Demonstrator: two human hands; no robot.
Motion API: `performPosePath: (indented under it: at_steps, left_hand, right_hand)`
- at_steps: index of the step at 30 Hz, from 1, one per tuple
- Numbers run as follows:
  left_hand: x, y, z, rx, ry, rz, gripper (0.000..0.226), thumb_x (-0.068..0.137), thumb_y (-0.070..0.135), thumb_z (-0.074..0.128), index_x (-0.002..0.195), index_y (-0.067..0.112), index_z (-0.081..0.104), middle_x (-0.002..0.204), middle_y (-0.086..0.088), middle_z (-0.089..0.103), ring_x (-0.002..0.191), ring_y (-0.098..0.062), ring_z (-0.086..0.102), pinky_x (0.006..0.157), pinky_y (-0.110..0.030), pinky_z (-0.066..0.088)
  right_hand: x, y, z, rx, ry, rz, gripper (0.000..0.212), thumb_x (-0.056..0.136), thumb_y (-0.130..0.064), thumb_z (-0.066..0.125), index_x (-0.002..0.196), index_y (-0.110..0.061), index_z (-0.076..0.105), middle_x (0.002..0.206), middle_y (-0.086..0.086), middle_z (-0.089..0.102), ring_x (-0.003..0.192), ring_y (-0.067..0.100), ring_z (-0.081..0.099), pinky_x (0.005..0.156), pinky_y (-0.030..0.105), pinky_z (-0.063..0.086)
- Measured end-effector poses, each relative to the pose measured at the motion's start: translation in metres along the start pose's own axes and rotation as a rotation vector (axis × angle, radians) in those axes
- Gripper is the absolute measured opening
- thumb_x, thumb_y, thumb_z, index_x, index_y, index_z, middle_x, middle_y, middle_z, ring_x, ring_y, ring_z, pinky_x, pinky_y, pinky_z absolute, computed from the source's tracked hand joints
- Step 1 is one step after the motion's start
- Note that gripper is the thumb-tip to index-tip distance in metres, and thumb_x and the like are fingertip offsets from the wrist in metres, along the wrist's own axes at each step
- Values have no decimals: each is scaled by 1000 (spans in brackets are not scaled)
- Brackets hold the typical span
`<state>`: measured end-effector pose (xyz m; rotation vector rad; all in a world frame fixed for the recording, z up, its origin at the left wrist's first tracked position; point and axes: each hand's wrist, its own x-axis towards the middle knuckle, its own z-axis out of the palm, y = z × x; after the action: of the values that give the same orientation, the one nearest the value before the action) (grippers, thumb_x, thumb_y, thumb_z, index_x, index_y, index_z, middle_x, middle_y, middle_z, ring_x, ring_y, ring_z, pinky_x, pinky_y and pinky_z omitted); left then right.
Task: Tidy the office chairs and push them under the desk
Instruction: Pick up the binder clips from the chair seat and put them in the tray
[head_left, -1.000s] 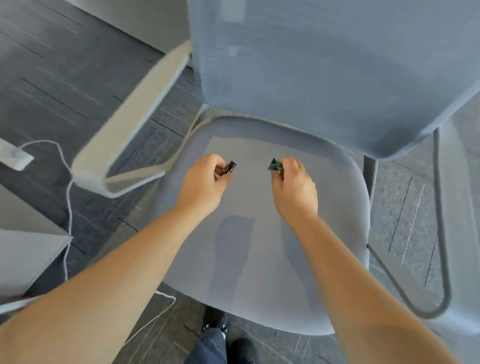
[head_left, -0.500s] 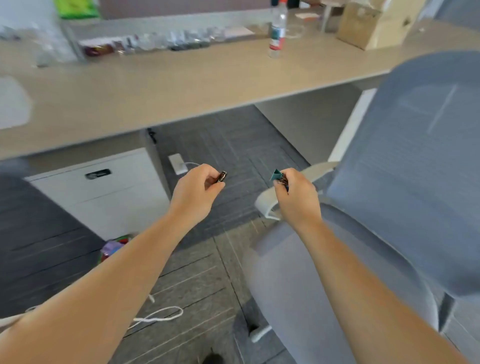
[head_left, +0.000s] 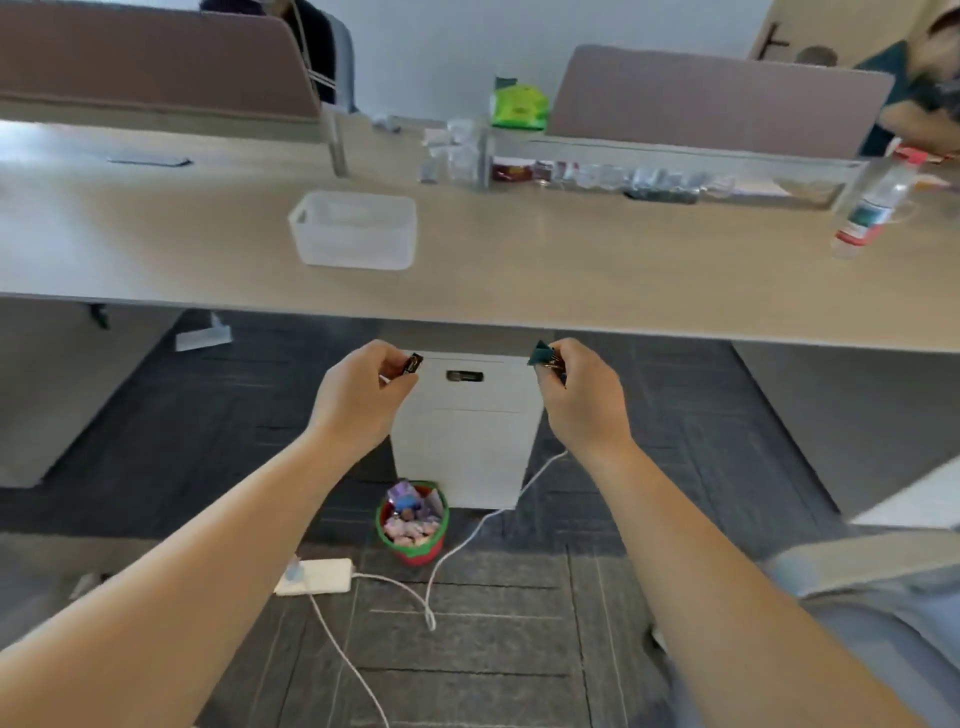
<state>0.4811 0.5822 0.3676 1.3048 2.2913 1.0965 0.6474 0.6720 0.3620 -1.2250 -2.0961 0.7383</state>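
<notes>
Chair-tidying looks only partly under way, judging by how things lie: the office chair (head_left: 852, 597) shows just as a grey seat edge and pale armrest at the lower right, behind and to the outside of the right hand (head_left: 582, 400), well apart from it and not yet under the desk (head_left: 519, 280). Both hands are raised side by side just below the desk's front edge. The left hand (head_left: 358, 400) has its fingers curled and pinches a small dark clip (head_left: 413, 364) at thumb and fingertip; the right hand is likewise curled and pinches a teal binder clip (head_left: 543, 356). These clips seem to be loose items to be set down, and the translucent box (head_left: 353, 228) on the desktop, ahead of and above the left hand, would be a likely place for them, though that is only a guess. Straight beyond the gap between the hands stands a white drawer unit (head_left: 467, 431), with a small red bin (head_left: 413, 525) at its foot and a power strip (head_left: 317, 577) with white cable (head_left: 467, 540) trailing on the floor below the wrists. What remains, as I judge it: put the clips down, turn back to the chair on the right and roll it in; the cable and bin lie where its wheels may pass.
</notes>
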Motion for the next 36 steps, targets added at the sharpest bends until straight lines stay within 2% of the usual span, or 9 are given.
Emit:
performPosePath:
  at_steps: [2,5,16,22,24,27,31,34,36]
  left_hand:
    - [23,-20,-24,1,16,-13,24,89,16,53,110,6,57,106,-9,62,88,-15,50,77,-28,36]
    - [59,-45,-55,-6,45,-28,22,89,16,53,108,6,58,102,-5,60,89,-16,50,77,-28,36]
    - [166,-89,-92,-2,107,-105,19,91,17,49,106,7,57,94,0,56,88,-18,50,72,-29,34]
    - [245,-88,-72,27,152,-168,21,92,19,48,107,8,56,96,0,56,87,-17,48,72,-29,33]
    - [275,-85,-64,22,176,-196,20,91,20,48,105,8,57,94,-1,55,85,-18,48,68,-27,33]
    - [314,-81,-52,0,208,-227,19,90,20,50,102,7,58,92,-2,55,82,-20,48,54,-25,33]
    - [357,-84,-38,30,202,-257,19,89,17,51,103,6,59,102,-11,62,86,-23,49,70,-28,35]
    - [390,-89,-29,92,166,-254,20,90,15,49,104,6,61,109,-14,62,94,-28,53,73,-28,35]
    - [411,-94,-24,152,116,-245,21,90,14,48,105,6,61,113,-14,61,99,-30,53,74,-28,35]
  right_hand:
    - [23,-21,27,-9,-4,-20,38,92,-15,45,60,-29,31,60,-10,33,52,5,30,48,25,21]
    - [54,-49,62,10,9,-25,42,91,-13,45,57,-28,25,58,-7,33,50,8,29,46,25,19]
    - [169,-89,123,9,-17,-74,36,90,-12,47,58,-18,31,56,-3,35,52,10,31,48,25,24]
    - [260,-74,137,27,-69,-98,42,90,-12,48,57,-28,27,60,-8,36,55,5,34,48,28,22]
    - [295,-66,139,41,-85,-106,40,91,-12,48,58,-26,29,60,-7,37,54,9,35,48,24,25]
    - [340,-54,145,66,-102,-91,25,91,-13,48,67,-14,38,60,-6,39,62,22,39,53,33,21]
    - [382,-42,163,58,-159,-88,23,90,-14,48,69,-13,41,59,-6,38,69,26,40,50,32,23]
    - [406,-36,180,20,-193,-106,38,89,-14,49,56,-23,34,58,-6,35,69,26,38,52,32,24]
    - [417,-33,187,-5,-219,-117,33,89,-13,49,58,-19,42,58,-6,36,70,25,38,51,29,25]
